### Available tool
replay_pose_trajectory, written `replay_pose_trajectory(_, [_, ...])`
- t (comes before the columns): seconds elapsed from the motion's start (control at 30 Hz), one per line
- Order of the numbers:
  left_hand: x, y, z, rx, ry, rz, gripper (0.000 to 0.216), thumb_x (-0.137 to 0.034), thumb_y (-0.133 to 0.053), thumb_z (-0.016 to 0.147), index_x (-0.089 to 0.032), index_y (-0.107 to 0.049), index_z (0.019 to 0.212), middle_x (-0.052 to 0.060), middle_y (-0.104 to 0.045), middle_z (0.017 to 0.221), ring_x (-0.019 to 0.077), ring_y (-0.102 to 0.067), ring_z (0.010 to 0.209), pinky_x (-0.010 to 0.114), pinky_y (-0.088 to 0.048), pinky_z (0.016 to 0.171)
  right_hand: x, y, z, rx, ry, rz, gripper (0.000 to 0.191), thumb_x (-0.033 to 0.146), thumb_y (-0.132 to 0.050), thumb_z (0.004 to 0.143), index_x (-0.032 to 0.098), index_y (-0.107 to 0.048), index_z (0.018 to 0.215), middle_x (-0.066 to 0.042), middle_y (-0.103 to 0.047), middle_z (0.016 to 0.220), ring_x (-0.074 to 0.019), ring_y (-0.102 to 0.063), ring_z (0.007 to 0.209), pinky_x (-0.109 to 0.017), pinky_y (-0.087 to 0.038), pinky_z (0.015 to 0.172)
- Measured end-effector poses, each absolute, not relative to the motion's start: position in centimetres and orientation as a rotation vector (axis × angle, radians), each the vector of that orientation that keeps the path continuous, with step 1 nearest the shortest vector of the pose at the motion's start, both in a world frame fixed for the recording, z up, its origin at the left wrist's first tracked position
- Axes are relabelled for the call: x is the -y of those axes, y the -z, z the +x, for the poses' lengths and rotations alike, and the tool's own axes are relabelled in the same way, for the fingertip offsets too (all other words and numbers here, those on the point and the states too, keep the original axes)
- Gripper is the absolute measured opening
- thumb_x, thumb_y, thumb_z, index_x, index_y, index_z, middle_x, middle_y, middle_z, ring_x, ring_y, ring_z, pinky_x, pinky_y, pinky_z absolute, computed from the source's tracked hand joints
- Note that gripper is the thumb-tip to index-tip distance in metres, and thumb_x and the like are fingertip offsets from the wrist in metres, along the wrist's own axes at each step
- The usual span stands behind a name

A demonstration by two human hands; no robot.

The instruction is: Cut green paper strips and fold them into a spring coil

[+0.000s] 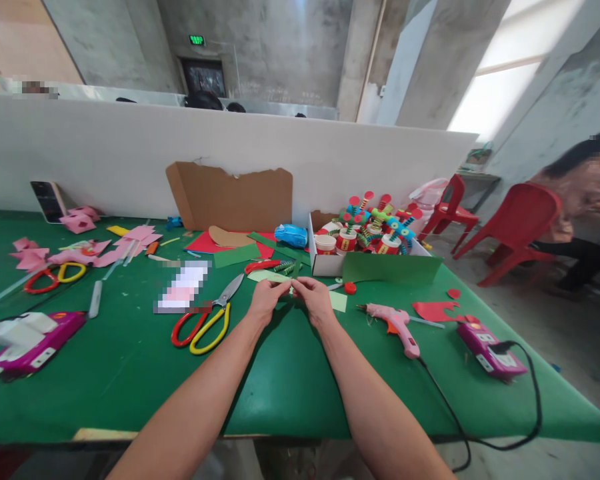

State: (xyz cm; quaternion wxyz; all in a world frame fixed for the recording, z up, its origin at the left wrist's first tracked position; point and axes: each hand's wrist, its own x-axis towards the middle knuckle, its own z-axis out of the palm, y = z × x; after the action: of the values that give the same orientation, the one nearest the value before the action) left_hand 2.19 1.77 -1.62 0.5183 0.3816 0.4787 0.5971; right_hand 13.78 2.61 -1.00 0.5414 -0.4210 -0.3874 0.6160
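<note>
My left hand (pixel 270 299) and my right hand (pixel 314 299) meet over the middle of the green table, fingertips pinched together. Between them is something small and pale green, mostly hidden by the fingers. Just under and beyond the hands lies a light green paper strip (pixel 339 302). Close behind the fingertips are dark green folded paper strips (pixel 286 267) and a red-handled tool (pixel 263 265). Large scissors (pixel 215 320) with one red and one yellow handle rest left of my left hand. To the right of my right hand lies a pink glue gun (pixel 393 323).
A white box (pixel 325 265) holds several colourful paper figures with spring limbs. Purple power strips (pixel 495 353) sit at both sides, with the glue gun's cable trailing off the front edge. Brown cardboard (pixel 230 197) leans on a white partition (pixel 130 143). Someone sits near a red chair (pixel 517 220).
</note>
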Motion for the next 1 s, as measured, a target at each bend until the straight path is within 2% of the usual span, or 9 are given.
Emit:
replay_pose_trajectory(0.27, [-2.2, 1.8, 2.2, -1.138, -1.406, 0.972, 0.029, -0.038, -0.078, 0.052, -0.013, -0.069, 0.063, 0.003, -0.067, 0.061, 0.0141, -0.058, 0.057, 0.027, -0.047, 0.062, -3.0, 1.4, 13.5, 0.887, -1.430, -0.989, 0.027, 0.036, -0.081, 0.050, 0.017, -0.069, 0.066, 0.004, -0.061, 0.052, -0.0086, -0.052, 0.050, -0.024, -0.047, 0.058])
replay_pose_trajectory(0.57, [-2.2, 1.7, 2.1, -1.134, -1.405, 0.962, 0.031, -0.039, -0.078, 0.051, -0.014, -0.070, 0.067, 0.003, -0.068, 0.065, 0.0141, -0.058, 0.058, 0.028, -0.047, 0.063, -2.8, 0.9, 12.9, 0.785, -1.467, -0.966, 0.039, 0.054, -0.074, 0.059, 0.017, -0.061, 0.059, 0.003, -0.056, 0.049, -0.0091, -0.051, 0.048, -0.023, -0.045, 0.053])
replay_pose_trajectory(0.73, [-2.1, 1.8, 2.0, -1.165, -1.407, 0.984, 0.027, -0.037, -0.077, 0.051, -0.014, -0.069, 0.062, 0.003, -0.066, 0.059, 0.0135, -0.056, 0.056, 0.025, -0.045, 0.058, -2.6, 1.3, 12.6, 0.914, -1.367, -0.988, 0.034, 0.046, -0.078, 0.052, 0.018, -0.062, 0.064, 0.005, -0.057, 0.053, -0.0093, -0.050, 0.050, -0.023, -0.044, 0.054])
replay_pose_trajectory(1.0, [-2.0, 1.7, 2.4, -1.172, -1.448, 0.991, 0.027, -0.039, -0.075, 0.053, -0.014, -0.066, 0.058, 0.002, -0.064, 0.056, 0.0122, -0.054, 0.053, 0.025, -0.042, 0.057, -2.8, 1.6, 12.6, 0.966, -1.307, -0.976, 0.027, 0.042, -0.073, 0.057, 0.018, -0.064, 0.066, 0.004, -0.058, 0.055, -0.0106, -0.050, 0.053, -0.026, -0.044, 0.058])
